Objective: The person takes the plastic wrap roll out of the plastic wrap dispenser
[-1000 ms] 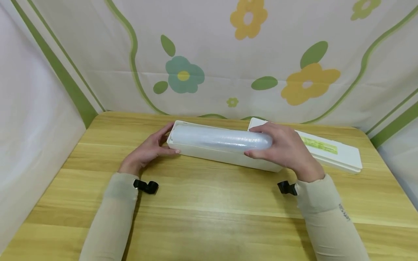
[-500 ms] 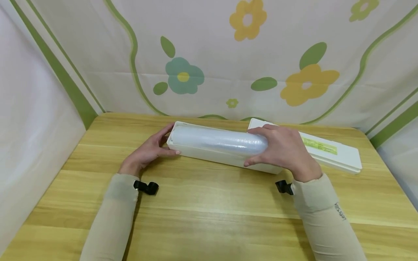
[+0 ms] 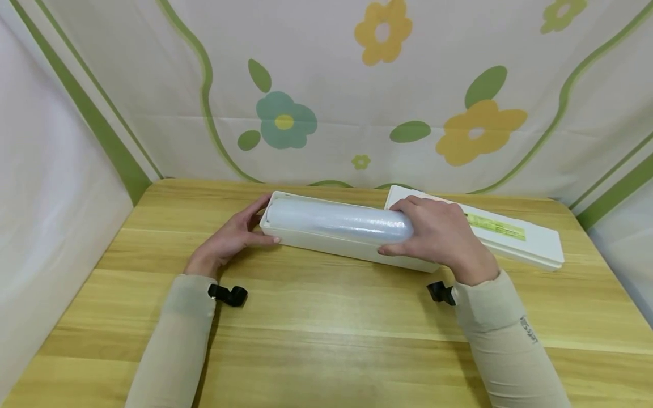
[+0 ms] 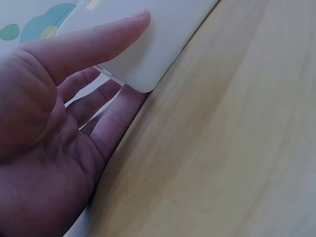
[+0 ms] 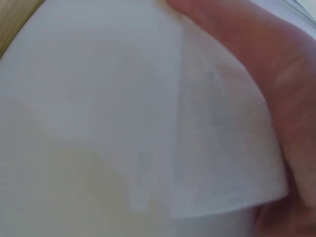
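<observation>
A long white box [image 3: 326, 247] lies slightly slanted near the back of the table, its top side uncovered. Inside it rests a clear, shiny roll of cling film [image 3: 336, 220], which stands a little above the rim. My left hand [image 3: 227, 237] holds the box's left end, thumb on the front wall and fingers behind; the left wrist view shows the thumb [image 4: 94, 44] against the white corner. Over the right end, my right hand [image 3: 441, 233] grips the roll, fingers on the far side and thumb at the front. It hides that end from the head view.
Behind my right hand lies a long white lid-like piece [image 3: 541, 241] with a yellow-green label [image 3: 495, 226]. The wooden table [image 3: 326, 340] runs back to a flower-printed cloth [image 3: 331, 68]. A black wrist mount [image 3: 229, 294] sits on each sleeve.
The right end of the cling film roll has sunk lower into the box and shifted slightly left. My right hand has moved left with it; my left hand stays at the box's end.
</observation>
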A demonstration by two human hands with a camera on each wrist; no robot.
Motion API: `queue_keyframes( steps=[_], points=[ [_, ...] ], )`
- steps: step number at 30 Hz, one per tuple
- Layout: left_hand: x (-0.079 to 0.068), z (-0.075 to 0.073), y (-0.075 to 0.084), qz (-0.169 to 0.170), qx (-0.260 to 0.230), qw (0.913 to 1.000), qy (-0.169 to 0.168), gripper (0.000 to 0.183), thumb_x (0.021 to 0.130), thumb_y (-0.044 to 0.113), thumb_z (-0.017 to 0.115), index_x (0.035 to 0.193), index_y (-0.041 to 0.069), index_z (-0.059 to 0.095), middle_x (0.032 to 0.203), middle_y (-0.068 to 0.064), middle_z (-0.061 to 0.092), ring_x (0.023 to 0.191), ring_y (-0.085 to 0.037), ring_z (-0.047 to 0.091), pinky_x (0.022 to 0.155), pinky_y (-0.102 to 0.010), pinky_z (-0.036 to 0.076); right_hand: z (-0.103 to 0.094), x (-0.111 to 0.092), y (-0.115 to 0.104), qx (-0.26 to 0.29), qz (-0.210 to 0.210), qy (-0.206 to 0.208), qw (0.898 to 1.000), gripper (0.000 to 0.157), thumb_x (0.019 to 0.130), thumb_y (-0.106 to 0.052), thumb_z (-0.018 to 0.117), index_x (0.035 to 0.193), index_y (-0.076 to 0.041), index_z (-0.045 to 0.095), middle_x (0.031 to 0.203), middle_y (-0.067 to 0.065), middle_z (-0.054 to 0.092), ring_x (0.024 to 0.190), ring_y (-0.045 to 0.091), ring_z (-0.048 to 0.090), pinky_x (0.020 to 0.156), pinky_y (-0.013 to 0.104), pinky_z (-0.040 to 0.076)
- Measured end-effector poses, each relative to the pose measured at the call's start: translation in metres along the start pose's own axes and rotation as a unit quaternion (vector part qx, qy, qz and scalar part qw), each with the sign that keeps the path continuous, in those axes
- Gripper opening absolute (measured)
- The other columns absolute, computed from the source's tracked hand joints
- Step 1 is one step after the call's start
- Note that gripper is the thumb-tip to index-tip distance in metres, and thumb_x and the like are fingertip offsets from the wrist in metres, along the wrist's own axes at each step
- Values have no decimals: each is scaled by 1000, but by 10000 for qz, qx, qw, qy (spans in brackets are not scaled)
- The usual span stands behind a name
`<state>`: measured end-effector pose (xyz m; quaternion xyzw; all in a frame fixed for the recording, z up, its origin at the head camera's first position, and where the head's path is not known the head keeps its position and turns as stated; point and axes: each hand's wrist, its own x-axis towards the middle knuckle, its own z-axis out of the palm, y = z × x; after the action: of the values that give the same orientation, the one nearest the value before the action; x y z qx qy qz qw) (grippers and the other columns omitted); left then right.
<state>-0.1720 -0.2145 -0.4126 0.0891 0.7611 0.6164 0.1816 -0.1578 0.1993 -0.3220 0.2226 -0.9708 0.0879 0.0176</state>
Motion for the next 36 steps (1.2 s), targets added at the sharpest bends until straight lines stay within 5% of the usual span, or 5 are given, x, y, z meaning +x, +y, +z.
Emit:
queue_keyframes(
  steps=[6,13,21,36],
  points=[
    [0,0,0,10,-29,10000,-7,107,90,5,87,171,39,27,169,-2,38,145,-30,45,102,-22,54,1,2,0,138,-40,-231,9996,72,71,-65,93,123,-20,73,105,-6,76,84,16,69,71,41,52],
    [0,1,-1,-1,36,10000,8,106,90,6,87,171,40,27,169,-1,39,146,-30,45,102,-22,53,7,4,4,236,6,-106,9997,71,69,-66,91,130,-34,75,105,-8,79,87,18,68,69,39,51],
    [0,1,1,-55,70,10000,40,107,90,6,87,171,39,26,171,-1,37,147,-31,44,101,-21,53,10,4,8,359,56,12,9993,90,65,-83,87,137,-30,76,94,0,80,81,18,68,67,37,49],
    [0,1,3,-42,51,10000,7,106,90,5,86,172,37,25,171,-3,37,147,-32,44,101,-22,54,12,4,9,215,-246,698,9970,81,64,-76,90,129,-29,81,76,0,78,68,19,64,55,32,40]
  ],
)
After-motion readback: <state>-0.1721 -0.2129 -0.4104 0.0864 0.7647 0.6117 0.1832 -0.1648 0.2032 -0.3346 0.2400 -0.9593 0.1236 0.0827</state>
